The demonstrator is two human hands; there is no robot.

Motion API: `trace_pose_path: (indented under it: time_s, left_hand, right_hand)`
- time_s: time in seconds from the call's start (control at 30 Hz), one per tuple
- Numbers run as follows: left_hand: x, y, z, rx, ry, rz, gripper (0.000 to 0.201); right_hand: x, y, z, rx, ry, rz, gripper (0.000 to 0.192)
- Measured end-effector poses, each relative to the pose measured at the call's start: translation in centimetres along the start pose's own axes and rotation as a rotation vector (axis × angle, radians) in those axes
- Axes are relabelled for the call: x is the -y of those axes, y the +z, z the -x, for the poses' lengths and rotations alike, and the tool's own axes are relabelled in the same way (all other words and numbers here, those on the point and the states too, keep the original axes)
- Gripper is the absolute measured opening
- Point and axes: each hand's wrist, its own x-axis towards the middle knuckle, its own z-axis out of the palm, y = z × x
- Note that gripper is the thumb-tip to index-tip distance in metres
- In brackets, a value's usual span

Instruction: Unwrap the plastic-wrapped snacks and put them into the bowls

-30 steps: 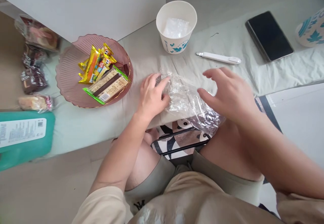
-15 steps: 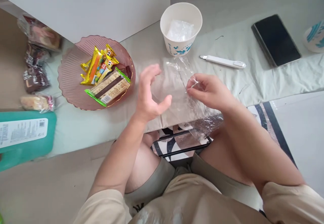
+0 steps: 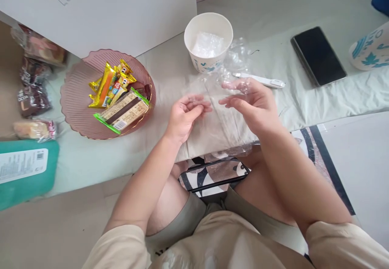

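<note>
Mid-frame, both the left hand (image 3: pixel 184 117) and right hand (image 3: pixel 253 107) are pinching a crinkled clear plastic bag (image 3: pixel 223 99), spreading it taut between them.

The green pack (image 3: pixel 26 176) and the patterned cup (image 3: pixel 370 52) (far right) run off the edges; the pack's small print can't be read.

Thin clear plastic bag (image 3: pixel 223 117) looked glossy and crinkled, table cloth (image 3: pixel 170 70) was matt pale fabric, pink plate (image 3: pixel 75 107) shone as ribbed translucent plastic, paper cup (image 3: pixel 209 42) matt, phone (image 3: pixel 318 56) glossy black glass.
</note>
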Motion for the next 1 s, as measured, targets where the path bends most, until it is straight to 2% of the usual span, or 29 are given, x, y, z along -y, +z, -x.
trace_pose_path:
  time_s: [0.07,0.2,0.3,0.4,0.47,0.57,0.6,0.67,0.7,0.73,0.83,0.93,1.0]
  left_hand:
    - [0.1,-0.1,-0.4,-0.067,0.086,-0.031,0.036]
    - [0.0,-0.7,-0.8,0.018,0.151,-0.118,0.040]
    - [0.3,-1.4,-0.9,0.033,0.253,-0.259,0.031]
    - [0.6,-2.5,-0.7,0.018,0.493,-0.385,0.017]
    - [0.5,-3.2,-0.4,0.045,0.636,-0.454,0.012]
    - [0.1,-3.8,0.1,0.151,0.769,-0.496,0.008]
    - [0.0,-3.9,0.2,0.189,0.773,-0.463,0.007]
    - [0.1,-3.9,0.2,0.257,0.726,-0.368,0.033]
    - [0.2,-3.8,0.2,0.268,0.686,-0.340,0.039]
    - [0.2,-3.8,0.1,0.264,0.651,-0.334,0.038]
    - [0.3,-3.8,-0.2,0.135,0.623,-0.368,0.013]
    - [0.0,-3.7,-0.4,-0.013,0.594,-0.273,0.020]
    - [-0.3,-3.4,-0.4,-0.038,0.483,-0.209,0.026]
  right_hand:
    - [-0.1,0.0,0.1,0.026,0.023,0.062,0.026]
    - [-0.2,0.0,0.4,-0.016,0.121,0.161,0.014]
    - [-0.2,-0.5,0.7,0.046,0.114,0.233,0.029]
    - [-0.5,-0.8,0.8,0.170,0.057,0.278,0.045]
    - [-0.8,-0.7,0.7,0.183,-0.036,0.272,0.034]
    - [-1.3,0.0,0.4,0.085,-0.243,0.263,0.009]
    - [-1.4,0.2,0.4,0.050,-0.291,0.253,0.013]
    - [-1.4,0.6,0.3,0.003,-0.332,0.203,0.022]
    - [-1.4,0.7,0.4,-0.004,-0.335,0.175,0.026]
    - [-1.3,0.8,0.4,-0.009,-0.332,0.156,0.029]
    - [-1.1,0.8,0.7,0.003,-0.334,0.162,0.031]
    - [-1.4,0.5,0.8,0.037,-0.338,0.206,0.027]
    - [-1.6,0.2,0.7,0.048,-0.325,0.266,0.027]
